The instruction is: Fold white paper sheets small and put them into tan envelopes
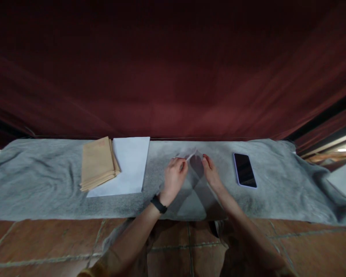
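Note:
A pale, shadowed sheet of paper (192, 202) lies over the grey cloth in front of me, its far corner raised to a point between my hands. My left hand (175, 176), with a black band (158, 204) on the wrist, has its fingers curled and pinches the sheet's left edge near that corner. On the other side, my right hand (211, 172) grips the right edge between thumb and fingers. Diagonal lines cross the sheet, either folds or shadows; I cannot tell which.
To the left, a stack of brown paper envelopes (97, 161) overlaps white paper (132, 165). A dark-screened phone in a lilac case (245, 170) lies to the right. Grey cloth (46, 177) covers the long surface. Dark red fabric (173, 84) rises behind; tiled floor (46, 242) shows below.

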A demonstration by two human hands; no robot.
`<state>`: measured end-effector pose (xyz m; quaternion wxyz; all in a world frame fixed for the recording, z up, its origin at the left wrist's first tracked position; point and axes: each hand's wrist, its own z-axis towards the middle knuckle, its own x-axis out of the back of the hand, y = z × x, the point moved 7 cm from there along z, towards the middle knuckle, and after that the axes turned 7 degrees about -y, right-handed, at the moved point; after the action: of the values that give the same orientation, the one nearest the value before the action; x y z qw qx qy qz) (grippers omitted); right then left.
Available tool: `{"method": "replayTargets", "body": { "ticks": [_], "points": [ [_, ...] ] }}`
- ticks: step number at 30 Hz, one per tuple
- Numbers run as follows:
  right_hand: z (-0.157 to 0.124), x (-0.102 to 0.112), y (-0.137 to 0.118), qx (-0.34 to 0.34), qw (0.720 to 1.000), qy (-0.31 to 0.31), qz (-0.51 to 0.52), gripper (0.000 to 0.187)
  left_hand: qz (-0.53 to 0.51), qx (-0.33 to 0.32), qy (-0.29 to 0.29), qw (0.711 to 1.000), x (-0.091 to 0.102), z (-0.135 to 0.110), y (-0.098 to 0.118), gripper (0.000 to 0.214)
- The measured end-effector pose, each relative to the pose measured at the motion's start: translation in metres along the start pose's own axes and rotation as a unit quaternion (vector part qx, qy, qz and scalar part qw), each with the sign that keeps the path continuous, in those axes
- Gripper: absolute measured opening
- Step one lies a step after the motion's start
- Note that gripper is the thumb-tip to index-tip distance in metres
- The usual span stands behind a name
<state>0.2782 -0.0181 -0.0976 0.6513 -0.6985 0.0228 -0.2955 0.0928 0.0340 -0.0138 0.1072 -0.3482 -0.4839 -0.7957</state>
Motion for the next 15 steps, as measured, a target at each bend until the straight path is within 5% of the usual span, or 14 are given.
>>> {"method": "replayTargets", "body": {
  "ticks": [3, 8, 12, 15],
  "points": [
    [-0.004, -0.016, 0.002, -0.045, 0.994, -0.060, 0.079, 0.057, -0.265, 0.128, 0.113, 0.949, 0.014, 0.005, -0.033, 0.011],
    [-0.016, -0.034, -0.005, -0.120, 0.956, -0.122, 0.237, 0.044, -0.476, 0.260, 0.102, 0.834, -0.010, -0.009, -0.057, 0.026],
    [-0.016, -0.020, -0.005, -0.133, 0.958, -0.104, 0.230, 0.032, -0.485, 0.293, 0.065, 0.822, -0.014, -0.019, -0.068, 0.029],
    [-0.016, -0.012, 0.000, -0.113, 0.970, -0.112, 0.185, 0.027, -0.437, 0.283, 0.035, 0.853, -0.005, -0.018, -0.080, 0.027]
  ]
}}
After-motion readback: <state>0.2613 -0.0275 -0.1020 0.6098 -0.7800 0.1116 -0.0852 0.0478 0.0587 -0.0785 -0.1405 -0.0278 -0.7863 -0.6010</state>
